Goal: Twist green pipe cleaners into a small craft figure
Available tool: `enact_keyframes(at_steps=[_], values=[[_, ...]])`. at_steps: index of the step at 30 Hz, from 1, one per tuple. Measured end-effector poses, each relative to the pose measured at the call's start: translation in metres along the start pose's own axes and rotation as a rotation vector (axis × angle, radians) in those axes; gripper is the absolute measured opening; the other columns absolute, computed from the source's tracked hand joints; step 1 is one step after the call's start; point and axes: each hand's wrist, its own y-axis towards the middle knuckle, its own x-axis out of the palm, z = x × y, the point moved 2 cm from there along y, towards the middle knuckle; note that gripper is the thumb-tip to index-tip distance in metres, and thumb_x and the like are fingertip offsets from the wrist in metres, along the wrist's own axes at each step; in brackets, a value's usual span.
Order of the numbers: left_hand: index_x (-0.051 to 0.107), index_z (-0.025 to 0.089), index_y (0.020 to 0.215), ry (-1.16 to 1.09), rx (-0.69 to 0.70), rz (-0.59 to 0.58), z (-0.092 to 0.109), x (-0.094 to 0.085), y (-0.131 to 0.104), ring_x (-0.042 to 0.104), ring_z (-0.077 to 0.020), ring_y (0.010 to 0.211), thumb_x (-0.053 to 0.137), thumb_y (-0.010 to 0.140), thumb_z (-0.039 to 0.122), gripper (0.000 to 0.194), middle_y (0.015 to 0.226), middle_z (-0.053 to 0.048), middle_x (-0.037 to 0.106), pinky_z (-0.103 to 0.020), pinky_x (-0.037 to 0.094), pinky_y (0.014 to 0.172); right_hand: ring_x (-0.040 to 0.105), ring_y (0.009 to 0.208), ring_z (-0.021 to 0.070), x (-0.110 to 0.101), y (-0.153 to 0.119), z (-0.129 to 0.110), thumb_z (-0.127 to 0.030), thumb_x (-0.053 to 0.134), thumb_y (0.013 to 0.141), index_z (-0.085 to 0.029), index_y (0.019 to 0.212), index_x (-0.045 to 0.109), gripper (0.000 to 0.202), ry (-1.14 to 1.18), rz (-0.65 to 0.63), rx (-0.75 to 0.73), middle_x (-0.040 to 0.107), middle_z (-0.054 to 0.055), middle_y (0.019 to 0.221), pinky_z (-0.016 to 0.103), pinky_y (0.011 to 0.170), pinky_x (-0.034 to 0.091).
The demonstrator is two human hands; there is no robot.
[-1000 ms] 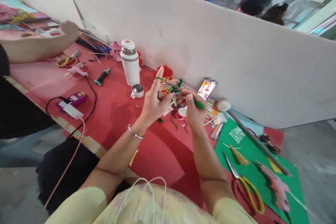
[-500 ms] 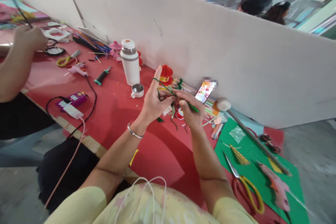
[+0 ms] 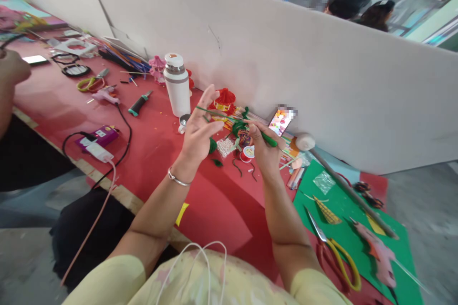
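The left hand has moved away from the right hand. Half a second ago they were together; now there is a gap. The green yarn goes across it, up above the bench. The left fingers are spread open, with yarn over them. The right fingers grip a green tool. The beads show better now. I think this move pulls the yarn out longer.
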Motion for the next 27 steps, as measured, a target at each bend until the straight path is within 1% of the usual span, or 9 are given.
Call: enact_keyframes(at_steps=[1, 3, 6, 9, 11, 13, 18, 24, 27], values=[[0.078, 0.029, 0.129, -0.076, -0.036, -0.046, 0.001, -0.002, 0.001, 0.072, -0.0279, 0.103, 0.064, 0.094, 0.058, 0.048, 0.132, -0.014, 0.074, -0.034, 0.057, 0.062, 0.08, 0.098, 0.0239, -0.001, 0.001, 0.0, -0.046, 0.075, 0.095, -0.027, 0.104, 0.087, 0.024, 0.006, 0.017, 0.013, 0.085, 0.003, 0.098, 0.042, 0.091, 0.066], [0.084, 0.025, 0.095, -0.124, -0.072, -0.103, 0.002, -0.006, 0.002, 0.073, -0.0315, 0.107, 0.052, 0.098, 0.065, 0.052, 0.126, -0.017, 0.075, -0.037, 0.056, 0.059, 0.079, 0.093, 0.0229, -0.003, 0.002, -0.001, -0.046, 0.077, 0.094, -0.026, 0.103, 0.087, 0.024, 0.021, 0.069, 0.033, 0.085, 0.003, 0.094, 0.04, 0.086, 0.066], [0.079, 0.024, 0.073, 0.165, 0.042, -0.065, -0.001, -0.008, 0.003, 0.068, -0.0327, 0.123, 0.055, 0.1, 0.066, 0.055, 0.135, -0.013, 0.075, -0.043, 0.062, 0.077, 0.078, 0.086, 0.0215, -0.007, 0.002, -0.002, -0.046, 0.077, 0.093, -0.024, 0.102, 0.087, 0.025, 0.031, 0.164, 0.033, 0.084, 0.003, 0.091, 0.039, 0.081, 0.066], [0.082, 0.023, 0.091, 0.494, 0.196, -0.011, -0.005, -0.001, 0.0, 0.059, -0.036, 0.141, 0.069, 0.097, 0.061, 0.041, 0.152, -0.011, 0.067, -0.055, 0.053, 0.112, 0.078, 0.083, 0.0207, -0.009, 0.002, -0.001, -0.049, 0.077, 0.093, -0.024, 0.102, 0.087, 0.028, 0.046, 0.213, 0.026, 0.083, 0.004, 0.089, 0.038, 0.079, 0.066], [0.08, 0.021, 0.114, 0.531, 0.225, -0.039, -0.007, 0.008, -0.003, 0.058, -0.0354, 0.143, 0.068, 0.099, 0.057, 0.041, 0.155, -0.014, 0.064, -0.059, 0.046, 0.12, 0.077, 0.081, 0.0202, -0.008, 0.001, 0.001, -0.051, 0.078, 0.092, -0.024, 0.101, 0.087, 0.03, 0.058, 0.206, 0.039, 0.082, 0.003, 0.086, 0.037, 0.079, 0.066], [0.075, 0.021, 0.125, 0.441, 0.186, -0.062, -0.01, 0.014, -0.005, 0.064, -0.0324, 0.137, 0.07, 0.099, 0.054, 0.042, 0.15, -0.015, 0.067, -0.054, 0.052, 0.115, 0.075, 0.078, 0.019, -0.006, -0.001, 0.002, -0.053, 0.078, 0.091, -0.024, 0.101, 0.087, 0.032, 0.071, 0.161, 0.071, 0.08, 0.003, 0.083, 0.036, 0.076, 0.065], [0.072, 0.019, 0.123, 0.003, -0.026, -0.047, -0.023, 0.023, -0.007, 0.078, -0.0228, 0.102, 0.089, 0.083, 0.044, 0.05, 0.118, -0.012, 0.079, -0.037, 0.065, 0.087, 0.064, 0.061, 0.0136, 0.001, -0.005, -0.002, -0.054, 0.075, 0.094, -0.025, 0.105, 0.087, 0.033, 0.086, 0.041, 0.103, 0.075, -0.001, 0.072, 0.031, 0.063, 0.058], [0.074, 0.017, 0.125, -0.115, -0.222, 0.028, -0.021, 0.025, -0.009, 0.069, -0.0122, 0.065, 0.089, 0.077, 0.028, 0.051, 0.083, -0.003, 0.079, -0.022, 0.054, 0.056, 0.075, 0.078, 0.0189, 0.006, -0.01, -0.005, -0.052, 0.076, 0.094, -0.026, 0.104, 0.087, 0.03, 0.118, 0.045, 0.056, 0.083, 0.003, 0.093, 0.035, 0.072, 0.064], [0.07, 0.018, 0.14, -0.159, -0.254, -0.004, -0.014, 0.026, -0.011, 0.064, -0.0102, 0.06, 0.088, 0.076, 0.024, 0.067, 0.076, 0.0, 0.076, -0.021, 0.047, 0.051, 0.076, 0.08, 0.0196, 0.007, -0.012, 0.003, -0.054, 0.075, 0.094, -0.029, 0.107, 0.085, 0.03, 0.156, 0.055, 0.017, 0.084, 0.005, 0.106, 0.036, 0.069, 0.064]])
